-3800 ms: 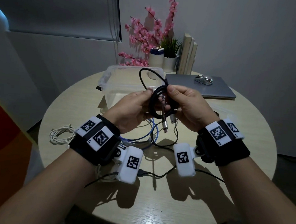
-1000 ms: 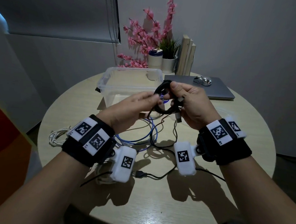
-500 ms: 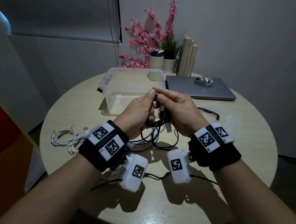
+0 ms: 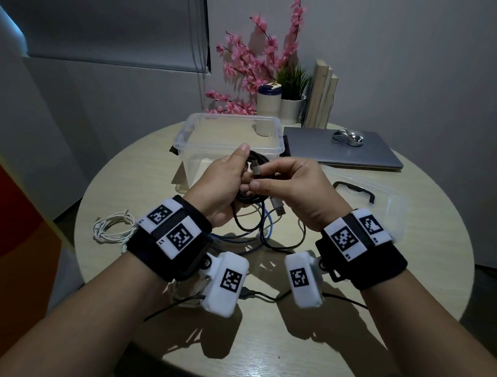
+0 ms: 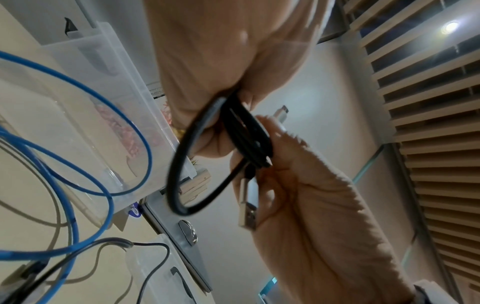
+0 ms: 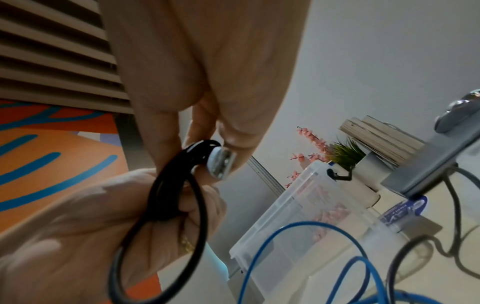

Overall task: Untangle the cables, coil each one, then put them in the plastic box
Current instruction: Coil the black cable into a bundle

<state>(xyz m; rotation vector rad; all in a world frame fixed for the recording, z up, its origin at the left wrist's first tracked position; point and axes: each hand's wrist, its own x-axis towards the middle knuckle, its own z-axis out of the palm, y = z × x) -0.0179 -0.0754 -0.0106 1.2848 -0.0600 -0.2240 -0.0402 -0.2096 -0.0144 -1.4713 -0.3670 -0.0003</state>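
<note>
On the round worktop [image 4: 349,328], the clear plastic box [image 4: 186,137] stands toward the far edge, and just in front of it both hands grip the black cable [image 4: 258,162] coil: left hand [image 4: 221,183] curled round its loops, right hand [image 4: 297,188] pinching a plug, while the left wrist view alone shows a second, metal plug [image 5: 248,207] hanging against the right palm.

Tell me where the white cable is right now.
In the head view, the coiled white cable lies on the round table's left edge, beside the left wrist band, untouched.
</note>
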